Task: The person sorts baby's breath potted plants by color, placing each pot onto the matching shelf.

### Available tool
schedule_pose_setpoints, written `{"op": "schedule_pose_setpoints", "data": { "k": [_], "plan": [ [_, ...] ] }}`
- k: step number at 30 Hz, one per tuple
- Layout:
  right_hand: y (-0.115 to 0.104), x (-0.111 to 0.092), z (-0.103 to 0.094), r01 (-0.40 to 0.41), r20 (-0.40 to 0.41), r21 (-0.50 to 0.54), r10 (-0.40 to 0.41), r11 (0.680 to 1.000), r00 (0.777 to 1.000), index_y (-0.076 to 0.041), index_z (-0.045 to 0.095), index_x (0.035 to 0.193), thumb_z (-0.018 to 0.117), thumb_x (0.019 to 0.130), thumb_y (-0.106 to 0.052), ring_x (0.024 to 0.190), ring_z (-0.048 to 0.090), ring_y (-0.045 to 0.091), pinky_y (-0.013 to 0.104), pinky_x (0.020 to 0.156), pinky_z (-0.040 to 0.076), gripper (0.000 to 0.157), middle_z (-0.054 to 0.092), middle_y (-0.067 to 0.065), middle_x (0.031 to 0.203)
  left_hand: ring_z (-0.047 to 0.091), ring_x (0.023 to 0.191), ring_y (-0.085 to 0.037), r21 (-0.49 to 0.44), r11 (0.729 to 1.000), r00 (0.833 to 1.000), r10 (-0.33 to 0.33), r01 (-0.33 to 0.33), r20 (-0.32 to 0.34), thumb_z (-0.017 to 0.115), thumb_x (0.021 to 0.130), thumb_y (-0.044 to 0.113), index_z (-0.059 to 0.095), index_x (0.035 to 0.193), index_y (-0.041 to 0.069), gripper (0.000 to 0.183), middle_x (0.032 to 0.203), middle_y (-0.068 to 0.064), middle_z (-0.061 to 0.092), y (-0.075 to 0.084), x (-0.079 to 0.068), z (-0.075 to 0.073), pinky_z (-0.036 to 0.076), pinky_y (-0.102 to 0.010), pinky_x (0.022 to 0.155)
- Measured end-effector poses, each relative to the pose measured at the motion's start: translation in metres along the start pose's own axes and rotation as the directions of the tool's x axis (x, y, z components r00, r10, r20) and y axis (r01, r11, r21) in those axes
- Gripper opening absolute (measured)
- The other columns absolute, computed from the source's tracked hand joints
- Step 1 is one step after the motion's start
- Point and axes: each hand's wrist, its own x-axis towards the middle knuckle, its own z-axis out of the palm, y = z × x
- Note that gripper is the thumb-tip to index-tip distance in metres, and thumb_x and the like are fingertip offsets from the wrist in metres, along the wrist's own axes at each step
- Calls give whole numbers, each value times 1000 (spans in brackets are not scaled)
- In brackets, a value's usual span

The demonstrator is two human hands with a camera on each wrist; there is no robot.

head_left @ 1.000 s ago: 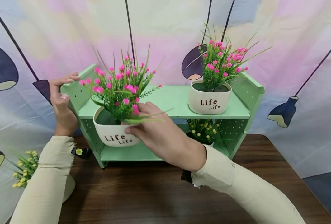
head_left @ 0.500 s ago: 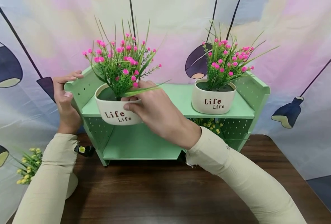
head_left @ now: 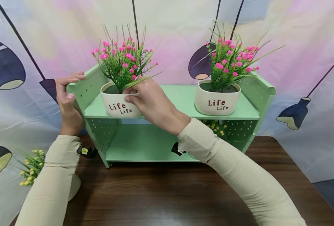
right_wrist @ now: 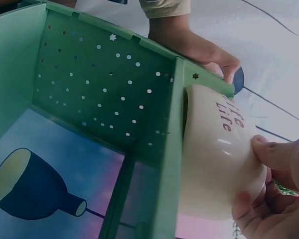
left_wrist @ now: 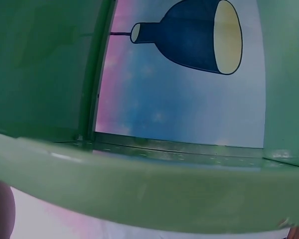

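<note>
My right hand [head_left: 155, 102] pinches the rim of a white oval flowerpot [head_left: 118, 106] marked "Life Life", with pink flowers [head_left: 124, 59] and grass blades. The pot is upright at the left front of the top board of a green two-tier shelf [head_left: 172, 97], its base at the front edge. In the right wrist view the thumb lies outside the pot [right_wrist: 217, 164] and fingers reach over its rim. My left hand [head_left: 69, 103] grips the top of the shelf's left side panel [head_left: 89, 84]. The left wrist view mostly shows the shelf frame [left_wrist: 154, 194].
A matching pink-flowered pot [head_left: 217, 100] stands on the top board's right side. Yellow flowers [head_left: 216, 127] show on the lower tier, partly behind my right forearm. Another yellow-flowered plant [head_left: 32, 168] is behind my left forearm on the brown table [head_left: 167, 194]. A patterned curtain [head_left: 167, 31] hangs behind.
My right hand has lifted the pink-flowered pot from in front of the lower tier to the top board, then moved it slightly right and back. The left hand keeps its grip on the side panel.
</note>
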Motion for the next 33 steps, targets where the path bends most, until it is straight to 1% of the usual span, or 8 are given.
{"op": "schedule_pose_setpoints", "data": {
  "k": [3,5,11,16,20,27,33],
  "plan": [
    [4,3,4,5,-14,20,-4,1000,1000,-3,80,116,72,99,-10,118,66,19,26,103,48,20,79,7,113,50,130,-40,-16,1000,1000,-2,2,-2,50,79,16,59,109,-4,37,114,-19,65,-1,-2,2,43,-41,115],
    [5,4,5,8,-23,7,-8,1000,1000,-3,79,117,72,99,-11,119,62,22,29,107,45,21,79,6,114,50,130,-41,-36,999,1000,-5,5,1,50,78,16,59,108,-4,37,113,-20,65,0,-1,4,42,-41,115],
    [7,6,6,0,-31,-16,-1,1000,1000,-3,78,120,71,100,-12,119,61,22,30,106,44,24,78,6,119,51,130,-40,-61,998,1000,-9,10,6,50,77,14,58,108,-5,37,113,-20,66,-1,2,5,41,-42,116],
    [7,7,8,-9,-19,-23,8,1000,1000,-4,78,121,71,100,-12,119,59,22,29,106,43,24,76,6,121,51,129,-39,-43,999,1000,-2,2,-1,48,78,14,58,109,-4,37,113,-19,66,-2,0,2,41,-43,117],
    [6,6,10,-23,-9,-48,23,999,1000,-5,77,122,71,100,-15,122,57,22,28,109,41,24,75,4,123,52,129,-39,-33,999,1000,0,0,-5,47,78,14,58,109,-4,38,113,-19,66,-3,-1,0,41,-43,117],
    [6,4,12,-4,-34,-65,2,998,999,-5,77,121,70,101,-15,122,57,22,29,109,40,24,75,4,122,51,129,-39,-46,999,1000,-1,1,-3,48,78,14,58,108,-5,37,113,-19,66,-3,-1,0,41,-42,117],
    [5,4,13,-12,-29,-76,10,997,1000,-6,77,121,69,102,-16,124,56,22,28,110,38,23,74,3,123,51,129,-39,-35,999,1000,1,-2,-2,48,78,15,59,108,-4,37,113,-19,66,-3,-1,0,41,-42,117]
  ]
}}
